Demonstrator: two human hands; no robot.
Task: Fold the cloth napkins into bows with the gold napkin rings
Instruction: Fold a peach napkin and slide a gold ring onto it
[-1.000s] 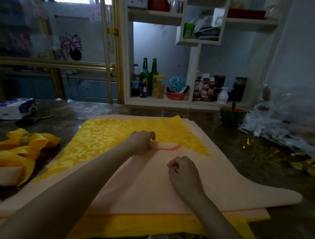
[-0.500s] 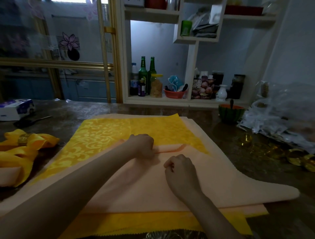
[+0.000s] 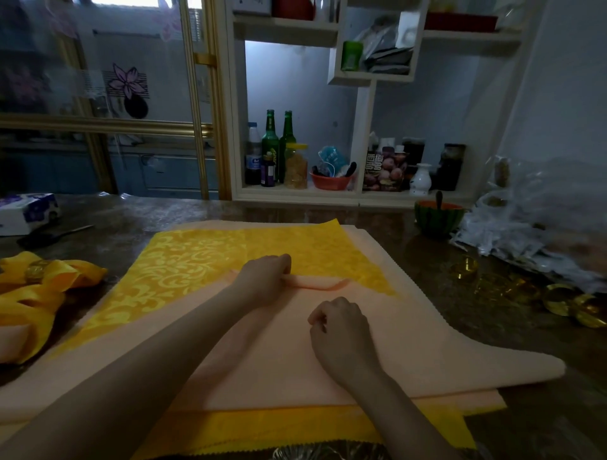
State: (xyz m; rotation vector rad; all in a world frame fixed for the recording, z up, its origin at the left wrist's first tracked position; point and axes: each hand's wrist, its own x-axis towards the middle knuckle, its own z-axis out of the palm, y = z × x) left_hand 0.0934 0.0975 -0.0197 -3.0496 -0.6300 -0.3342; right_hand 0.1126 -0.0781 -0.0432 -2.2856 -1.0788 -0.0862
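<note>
Left hand [image 3: 264, 279] pinches the folded edge of the napkin [image 3: 427, 354] mid-frame (probably soft and limp, best held there); right hand [image 3: 341, 328] is curled, grip unclear.

My left hand [image 3: 266, 279] hides its fingers under the peach napkin's [image 3: 427, 354] rolled edge; my right hand [image 3: 341, 331] curls its own beneath the knuckles. The yellow bow [image 3: 36, 289] runs off the left border. The gold rings [image 3: 558, 298] blur in shadow.

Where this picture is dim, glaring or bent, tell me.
Head view: dim overall, with glare only at the window top; the wide lens slants the gold door frame; the gold napkin rings sit dark and smeared; the peach napkin reads clearly.
</note>
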